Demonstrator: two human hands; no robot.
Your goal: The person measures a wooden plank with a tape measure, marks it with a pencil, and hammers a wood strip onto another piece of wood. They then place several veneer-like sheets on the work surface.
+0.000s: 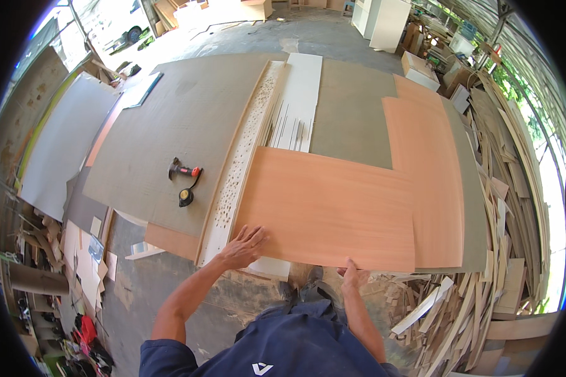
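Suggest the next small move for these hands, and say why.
Probably a slight nudge of the peach wood panel to square it along the speckled white board. The left hand spreads over the panel's near left corner, the right hand holds its near edge, and its left edge runs beside that board; whether they touch is unclear.

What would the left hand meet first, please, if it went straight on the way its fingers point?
Probably the near orange-brown panel: the left hand seems to touch its near left corner already, and the line runs on across it, though depth is hard to judge.
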